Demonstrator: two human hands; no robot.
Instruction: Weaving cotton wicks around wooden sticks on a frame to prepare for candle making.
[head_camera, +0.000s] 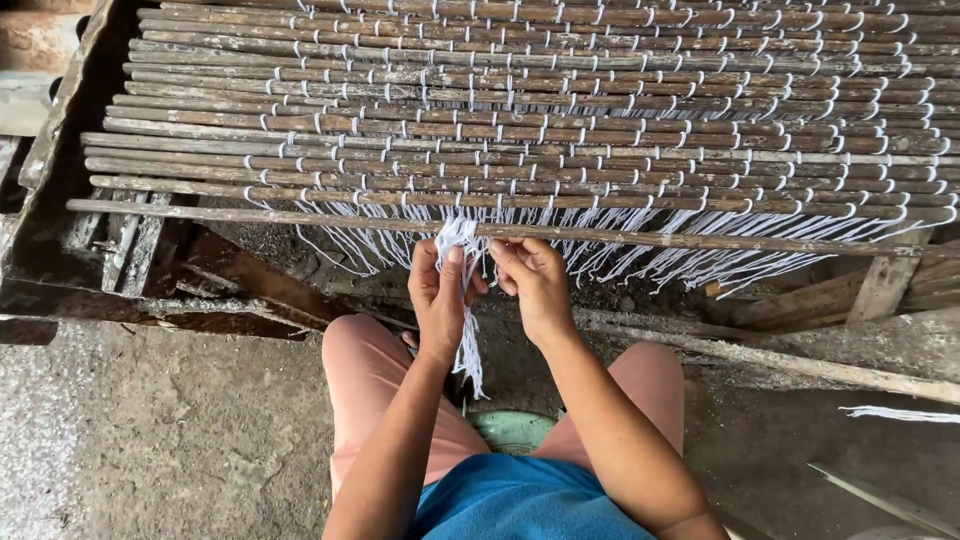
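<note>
You're working in soft, even daylight with no glare. The white knotted cords (560, 215) read brightest, while the dark wooden frame (60, 230) at the left of the frame sinks into shadow. Focus is sharp at the centre (your arms included); the slats bow slightly towards the edges of the frame.

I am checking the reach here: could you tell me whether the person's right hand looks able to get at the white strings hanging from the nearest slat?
Probably yes: the right hand is right below the nearest slat, beside the hanging white strings, with nothing between.
</note>
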